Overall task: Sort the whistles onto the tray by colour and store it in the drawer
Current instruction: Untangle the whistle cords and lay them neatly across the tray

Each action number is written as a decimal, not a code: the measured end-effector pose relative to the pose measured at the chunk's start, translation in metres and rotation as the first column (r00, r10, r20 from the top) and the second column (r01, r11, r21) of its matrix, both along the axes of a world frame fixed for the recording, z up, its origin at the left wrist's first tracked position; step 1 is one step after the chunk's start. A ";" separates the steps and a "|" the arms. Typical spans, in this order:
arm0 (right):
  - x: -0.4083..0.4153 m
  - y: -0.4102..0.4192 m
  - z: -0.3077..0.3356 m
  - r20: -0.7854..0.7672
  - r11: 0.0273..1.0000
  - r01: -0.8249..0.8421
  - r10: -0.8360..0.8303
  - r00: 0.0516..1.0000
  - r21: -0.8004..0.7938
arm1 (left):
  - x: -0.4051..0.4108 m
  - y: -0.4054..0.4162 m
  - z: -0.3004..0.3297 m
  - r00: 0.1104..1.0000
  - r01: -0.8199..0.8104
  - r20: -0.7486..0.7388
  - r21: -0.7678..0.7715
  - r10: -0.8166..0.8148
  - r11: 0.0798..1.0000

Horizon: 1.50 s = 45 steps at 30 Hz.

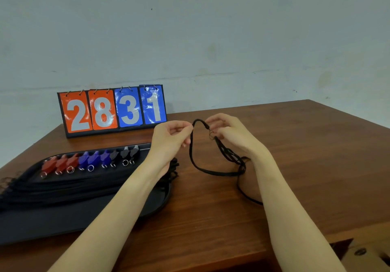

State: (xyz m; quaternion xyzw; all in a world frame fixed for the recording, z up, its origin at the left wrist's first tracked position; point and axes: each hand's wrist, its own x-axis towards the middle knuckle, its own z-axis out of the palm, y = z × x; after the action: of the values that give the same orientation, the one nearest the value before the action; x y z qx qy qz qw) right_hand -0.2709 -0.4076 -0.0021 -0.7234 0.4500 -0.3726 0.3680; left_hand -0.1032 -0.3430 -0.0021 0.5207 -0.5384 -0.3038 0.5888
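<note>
Pinching a black cord (pixel 211 172) between them, both hands hold it just above the counter (pixel 295 145): the left hand (pixel 172 136) closes thumb and fingers on one side of the raised loop, the right hand (pixel 229 133) closes on the other, near a frayed knot. Whether a whistle hangs from this cord I cannot tell. Its slack trails across the counter under the right wrist. Left of the hands, on the tray (pixel 84 219), whistles (pixel 90 161) lie in a row, red, then blue, then black, their cords bunched in front. The risk, as I judge it: pulling could tighten the tangle, and the left forearm, lying over the tray, could drag those cords and scatter the sorted row.
</note>
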 end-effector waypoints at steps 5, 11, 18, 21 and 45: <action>0.004 0.009 0.006 0.100 0.989 -0.150 0.148 0.984 0.009 | 0.001 0.000 -0.002 1.000 -0.021 -0.012 0.002 0.021 1.000; -0.002 0.005 0.004 0.312 0.985 -0.175 0.162 0.936 0.012 | 0.005 -0.001 -0.006 0.999 -0.039 -0.012 0.045 0.040 0.998; 0.001 0.004 0.007 0.404 0.984 -0.172 0.173 0.898 -0.037 | 0.005 0.005 0.000 0.992 0.126 -0.021 0.119 -0.124 0.985; 0.002 0.006 0.008 0.385 0.975 -0.214 0.220 0.896 -0.058 | 0.003 0.008 0.001 0.982 0.187 -0.055 0.123 -0.182 0.975; 0.020 0.016 0.000 0.167 0.819 -0.531 0.505 0.847 0.217 | 0.050 0.006 0.015 0.751 0.092 -0.647 -0.093 -0.131 0.991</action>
State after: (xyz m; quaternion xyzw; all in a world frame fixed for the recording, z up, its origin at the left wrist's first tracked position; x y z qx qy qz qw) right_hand -0.2511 -0.3917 -0.0017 -0.7450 0.2608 -0.2338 0.5677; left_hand -0.0536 -0.3369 0.0129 0.3330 -0.3383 -0.4853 0.7343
